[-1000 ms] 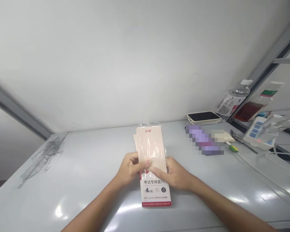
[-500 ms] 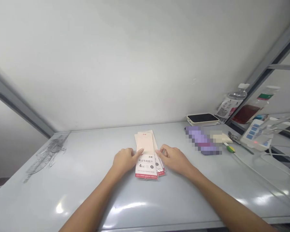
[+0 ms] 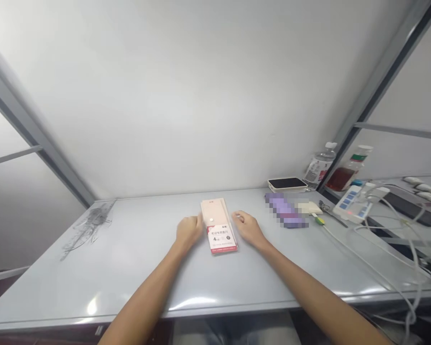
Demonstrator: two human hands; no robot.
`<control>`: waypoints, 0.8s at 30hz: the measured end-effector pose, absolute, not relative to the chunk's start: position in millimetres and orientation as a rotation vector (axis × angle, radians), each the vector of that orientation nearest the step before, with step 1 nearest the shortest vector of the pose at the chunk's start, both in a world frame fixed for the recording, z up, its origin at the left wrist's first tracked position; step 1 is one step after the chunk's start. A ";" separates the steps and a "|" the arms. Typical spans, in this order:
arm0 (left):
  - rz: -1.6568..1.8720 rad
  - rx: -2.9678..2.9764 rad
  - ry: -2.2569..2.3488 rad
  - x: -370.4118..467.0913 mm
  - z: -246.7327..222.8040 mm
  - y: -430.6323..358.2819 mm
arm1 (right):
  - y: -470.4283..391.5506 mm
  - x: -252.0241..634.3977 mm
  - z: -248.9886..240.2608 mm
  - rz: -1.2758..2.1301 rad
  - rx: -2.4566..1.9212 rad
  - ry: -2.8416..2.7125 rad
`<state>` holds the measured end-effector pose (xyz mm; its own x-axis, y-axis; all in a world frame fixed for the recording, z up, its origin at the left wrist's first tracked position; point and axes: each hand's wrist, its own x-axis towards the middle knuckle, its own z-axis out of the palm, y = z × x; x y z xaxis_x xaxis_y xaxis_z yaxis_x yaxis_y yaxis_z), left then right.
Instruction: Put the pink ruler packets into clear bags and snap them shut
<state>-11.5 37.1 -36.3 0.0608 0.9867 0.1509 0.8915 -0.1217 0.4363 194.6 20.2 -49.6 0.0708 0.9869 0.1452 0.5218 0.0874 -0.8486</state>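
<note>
A small stack of ruler set packets (image 3: 223,239) lies on the desk in front of me, pale pink with a white and red label and a round white snap. Their edges nearly line up, with an under one showing a little along the right side. My left hand (image 3: 189,232) rests at the stack's left edge, fingers curled in and thumb along the side. Just off the right edge is my right hand (image 3: 249,226), its fingers loosely bent and slightly apart, with nothing between them.
On the grey desk (image 3: 136,268) to the right are a phone-like device (image 3: 287,184), a blurred purple item (image 3: 285,210), a cable (image 3: 352,249), a white power strip (image 3: 352,203) and two bottles (image 3: 319,167) (image 3: 346,175). A wall stands behind; metal posts flank the desk.
The packets, fanned out before, are now squared into a neater stack. Both hands have slid off their top to the sides, and the view has shifted.
</note>
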 end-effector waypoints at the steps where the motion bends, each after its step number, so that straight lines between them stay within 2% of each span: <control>1: 0.661 2.092 1.900 -18.3 -34.4 39.7 | 19.4 196.3 -49.9 0.731 -1.526 -1.533; 9: 0.982 1.974 1.796 -44.4 -32.6 38.4 | 3.9 200.2 -49.7 0.792 -1.428 -1.416; 24: 1.039 1.942 1.697 -39.1 -39.0 20.5 | 5.3 205.4 -57.6 0.905 -1.503 -1.506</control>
<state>-39.1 20.5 -39.0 0.0082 0.9571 0.2896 0.6929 -0.2142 0.6884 205.4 5.3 -57.6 0.0329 0.9980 0.0546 0.4204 0.0358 -0.9066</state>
